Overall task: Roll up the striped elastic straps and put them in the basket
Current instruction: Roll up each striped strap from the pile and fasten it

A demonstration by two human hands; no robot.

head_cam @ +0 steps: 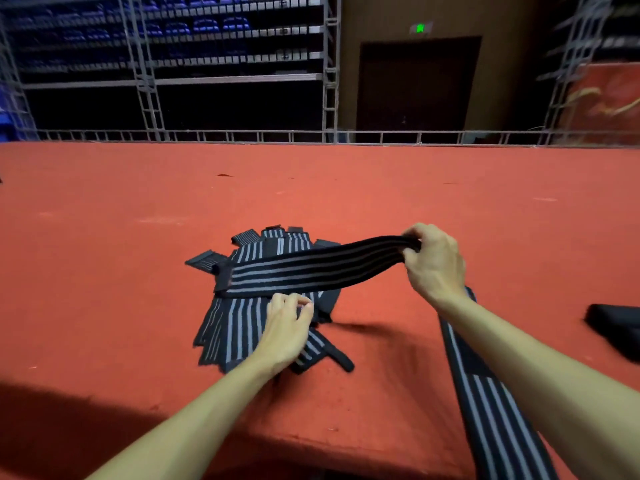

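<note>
picking step: right hand point(433, 261) at 3 o'clock grasps the end of a striped strap point(311, 268) above the central pile point(235, 327); left hand point(287, 330) curled on the pile, grasp unclear; next, pull free, roll

A broad red carpeted platform point(346, 188) ends at a grey metal truss railing point(242, 136). Beyond it are rows of blue folding seats point(194, 27) and a dark double door point(417, 84) beneath a glowing green exit sign point(420, 28).

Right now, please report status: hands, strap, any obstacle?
Right hand grips one end of a striped strap, lifted over the pile. Left hand on pile, grip unclear. Not rolled yet. Another strap under right forearm.
</note>
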